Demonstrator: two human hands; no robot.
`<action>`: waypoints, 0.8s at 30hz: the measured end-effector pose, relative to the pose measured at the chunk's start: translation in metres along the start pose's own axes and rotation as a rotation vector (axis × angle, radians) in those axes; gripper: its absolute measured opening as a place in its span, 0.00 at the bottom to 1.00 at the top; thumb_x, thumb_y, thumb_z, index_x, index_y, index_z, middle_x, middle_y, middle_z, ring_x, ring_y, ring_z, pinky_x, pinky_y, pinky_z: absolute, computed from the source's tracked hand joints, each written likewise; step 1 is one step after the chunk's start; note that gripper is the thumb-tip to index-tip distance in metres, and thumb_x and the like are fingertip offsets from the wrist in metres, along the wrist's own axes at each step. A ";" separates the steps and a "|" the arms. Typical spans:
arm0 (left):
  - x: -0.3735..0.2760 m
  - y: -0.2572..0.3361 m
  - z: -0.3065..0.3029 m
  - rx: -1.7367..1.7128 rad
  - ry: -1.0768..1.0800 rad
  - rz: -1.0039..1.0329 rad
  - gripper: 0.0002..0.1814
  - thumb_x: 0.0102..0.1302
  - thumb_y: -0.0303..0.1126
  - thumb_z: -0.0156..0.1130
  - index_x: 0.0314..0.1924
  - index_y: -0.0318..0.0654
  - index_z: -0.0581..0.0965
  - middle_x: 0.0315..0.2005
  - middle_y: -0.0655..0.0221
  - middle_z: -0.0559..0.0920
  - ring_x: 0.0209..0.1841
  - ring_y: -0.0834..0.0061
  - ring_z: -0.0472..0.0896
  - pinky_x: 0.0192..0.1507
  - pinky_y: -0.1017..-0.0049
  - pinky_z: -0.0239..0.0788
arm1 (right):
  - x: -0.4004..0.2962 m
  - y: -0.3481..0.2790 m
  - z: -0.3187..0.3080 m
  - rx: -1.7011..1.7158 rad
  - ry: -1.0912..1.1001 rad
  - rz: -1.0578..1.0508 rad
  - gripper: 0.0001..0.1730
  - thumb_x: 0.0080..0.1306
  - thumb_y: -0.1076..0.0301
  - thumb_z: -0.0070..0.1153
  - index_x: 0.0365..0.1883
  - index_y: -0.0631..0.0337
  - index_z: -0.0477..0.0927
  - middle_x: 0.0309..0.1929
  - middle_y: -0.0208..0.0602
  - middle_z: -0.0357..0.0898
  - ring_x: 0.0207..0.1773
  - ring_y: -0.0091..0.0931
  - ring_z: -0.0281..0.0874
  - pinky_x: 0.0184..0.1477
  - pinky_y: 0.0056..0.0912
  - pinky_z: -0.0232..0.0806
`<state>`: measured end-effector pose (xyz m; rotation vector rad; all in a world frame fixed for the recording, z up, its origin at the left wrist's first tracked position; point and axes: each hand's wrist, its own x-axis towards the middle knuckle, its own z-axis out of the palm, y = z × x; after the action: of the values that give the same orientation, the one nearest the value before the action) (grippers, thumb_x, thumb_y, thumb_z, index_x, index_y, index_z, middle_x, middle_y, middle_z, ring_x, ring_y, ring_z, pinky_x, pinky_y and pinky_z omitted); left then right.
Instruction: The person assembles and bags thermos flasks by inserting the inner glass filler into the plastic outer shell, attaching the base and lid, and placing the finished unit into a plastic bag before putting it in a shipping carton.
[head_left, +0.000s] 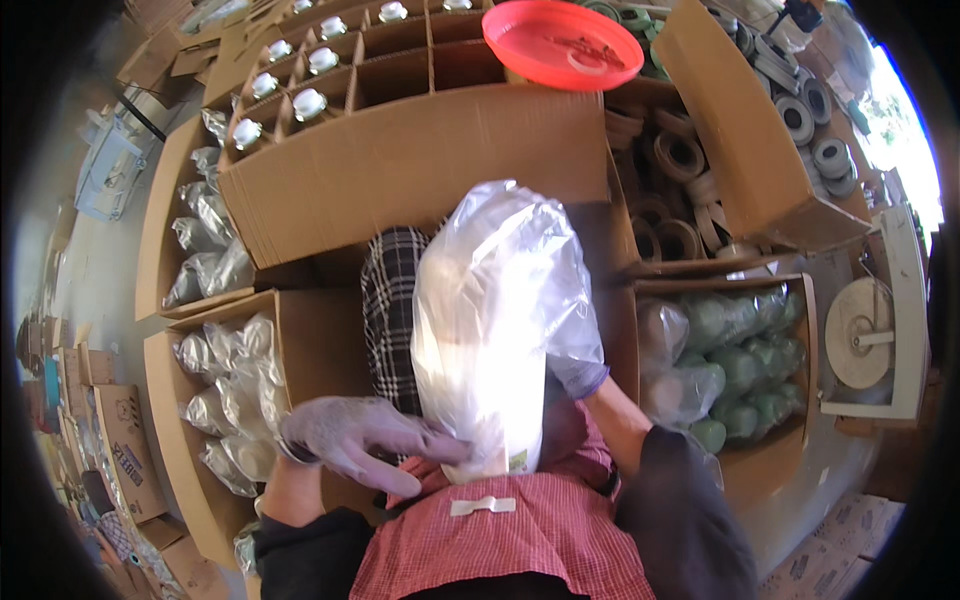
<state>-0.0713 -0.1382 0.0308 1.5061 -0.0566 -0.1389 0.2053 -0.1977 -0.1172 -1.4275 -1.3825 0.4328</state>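
Note:
A large white cylindrical container (525, 405), washed out by glare, stands between my legs against the apron (495, 532). Clear plastic film, apparently a bag (510, 217), covers its upper part and left side. My left hand (352, 439), in a pale purple-grey glove, reaches in from the left with fingers apart. Its fingertips lie at the lower left of the film-covered container. My right hand (576, 375), also gloved, is at the container's right side, partly under the film. Glare and plastic hide its fingers, so its grip is unclear.
Ahead stands a divided cardboard carton (420, 150) with several white-capped bottles; a red plastic dish (559, 45) rests on its corner. Cartons of bagged items flank me, left (161, 405) and right (806, 352). Ring-shaped parts (679, 154) fill another box. A round-dial scale (859, 334) stands right.

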 end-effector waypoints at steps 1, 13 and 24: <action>-0.008 -0.007 0.000 -0.038 0.003 -0.018 0.29 0.67 0.31 0.66 0.65 0.29 0.71 0.60 0.53 0.77 0.67 0.61 0.71 0.69 0.68 0.58 | -0.013 0.002 -0.010 -0.093 -0.106 -0.055 0.20 0.61 0.67 0.61 0.52 0.58 0.79 0.52 0.42 0.77 0.53 0.41 0.74 0.54 0.45 0.68; -0.010 -0.032 0.041 -0.120 0.141 -0.977 0.19 0.69 0.48 0.63 0.53 0.46 0.83 0.29 0.69 0.84 0.24 0.83 0.80 0.24 0.82 0.72 | -0.062 -0.066 -0.076 -0.346 -0.424 -0.605 0.10 0.47 0.65 0.59 0.28 0.56 0.77 0.41 0.34 0.74 0.49 0.37 0.74 0.59 0.50 0.68; -0.004 -0.084 0.049 0.467 1.461 -0.027 0.40 0.59 0.39 0.70 0.68 0.31 0.64 0.64 0.50 0.69 0.68 0.57 0.67 0.69 0.62 0.59 | -0.012 -0.066 -0.055 -0.166 -0.230 -0.274 0.24 0.51 0.70 0.67 0.47 0.59 0.74 0.49 0.41 0.74 0.53 0.41 0.73 0.60 0.46 0.65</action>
<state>-0.0861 -0.1907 -0.0496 1.7432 1.1591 1.0210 0.2147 -0.2459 -0.0453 -1.3237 -1.8088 0.3164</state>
